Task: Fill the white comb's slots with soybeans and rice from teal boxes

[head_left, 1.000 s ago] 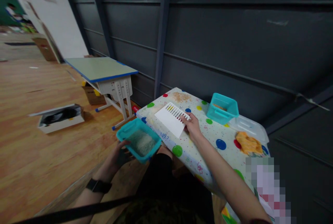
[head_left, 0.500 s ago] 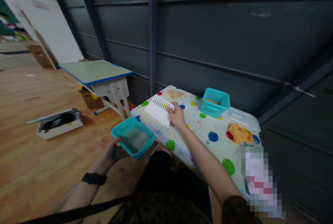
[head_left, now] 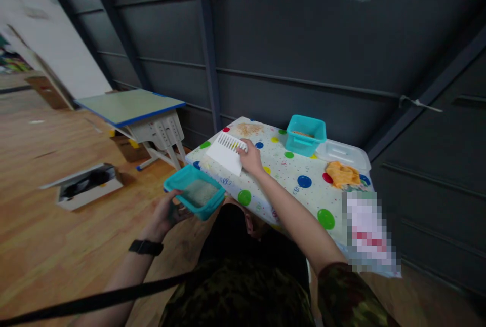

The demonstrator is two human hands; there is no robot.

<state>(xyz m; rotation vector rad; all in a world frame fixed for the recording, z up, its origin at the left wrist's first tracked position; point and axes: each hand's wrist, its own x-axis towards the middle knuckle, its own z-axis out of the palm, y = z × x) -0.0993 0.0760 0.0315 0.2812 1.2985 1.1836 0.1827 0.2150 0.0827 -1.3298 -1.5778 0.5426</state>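
Note:
My left hand (head_left: pixel 169 214) grips the near-left side of a teal plastic box (head_left: pixel 178 180), holding it just below the table's left front edge. White grains (head_left: pixel 200 192), like rice, lie in that box. On the table, my right hand (head_left: pixel 250 157) is closed on the right end of a white slotted scraper (head_left: pixel 225 157), a flat sheet with a row of slits along its far side. The scraper leans low over the tablecloth near the box, and its lower edge is partly hard to make out. Behind it, a patch of tan grains (head_left: pixel 248 128) is spread on the cloth.
A second teal box (head_left: pixel 306 139) with brownish grains stands at the back right. Beside it lie a clear lid (head_left: pixel 345 155), an orange cloth (head_left: pixel 342 174) and a blurred-out packet (head_left: pixel 366 231). Left are a desk (head_left: pixel 131 107) and an opened carton (head_left: pixel 89 188). A dark wall borders the table.
The view has shifted slightly, so most things sit a little further left and higher. Both hands keep their holds on the box and the scraper.

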